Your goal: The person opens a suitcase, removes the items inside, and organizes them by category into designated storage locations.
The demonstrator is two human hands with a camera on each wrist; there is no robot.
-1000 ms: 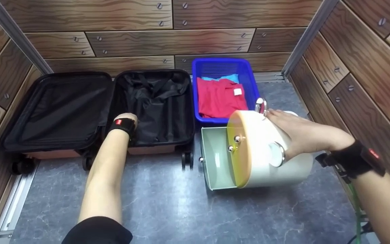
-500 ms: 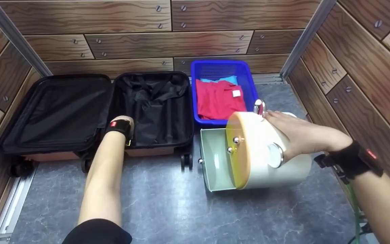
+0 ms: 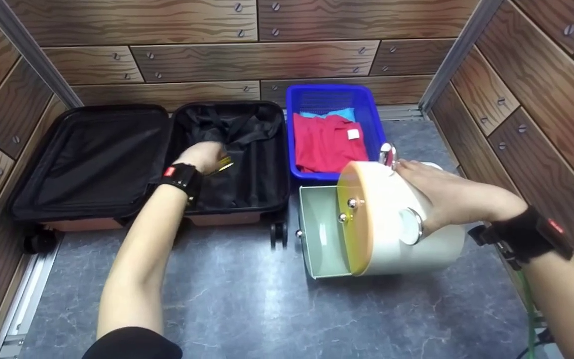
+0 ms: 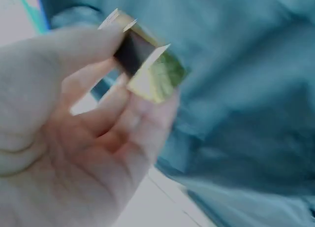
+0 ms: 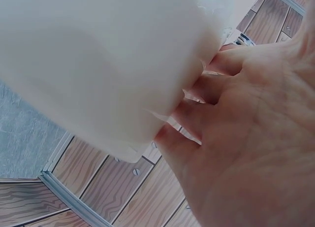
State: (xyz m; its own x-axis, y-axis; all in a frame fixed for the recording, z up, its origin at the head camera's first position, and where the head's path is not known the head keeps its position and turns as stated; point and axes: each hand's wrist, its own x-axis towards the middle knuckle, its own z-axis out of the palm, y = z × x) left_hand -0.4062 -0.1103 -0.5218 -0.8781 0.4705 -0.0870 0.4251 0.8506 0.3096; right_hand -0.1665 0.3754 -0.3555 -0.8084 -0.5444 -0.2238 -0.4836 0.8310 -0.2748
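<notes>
Over the right half of the black-lined suitcase point(image 3: 259, 189), my left hand point(image 3: 205, 157) pinches a small gold box-shaped piece point(image 3: 225, 166) between thumb and fingers. In the left wrist view this gold piece point(image 4: 160, 79) has shiny sides and a dark face or opening; blur hides its exact kind. My right hand point(image 3: 454, 197) rests on top of a white rounded storage box point(image 3: 411, 262) with a yellow see-through front and silver knobs. Its pale green drawer point(image 3: 322, 249) is pulled out to the left. In the right wrist view, fingertips press along the white box's edge point(image 5: 123, 99).
Behind the storage box stands a blue plastic basket point(image 3: 377, 132) with a folded red garment point(image 3: 324, 144) and a light blue cloth point(image 3: 342, 114). The suitcase's other half point(image 3: 92, 159) lies open at left. Wood-patterned walls point(image 3: 317, 62) enclose the grey floor point(image 3: 247, 299).
My left hand has risen from low in the suitcase and swung to the right, bringing the gold piece into view. My right hand and the storage box stay in place.
</notes>
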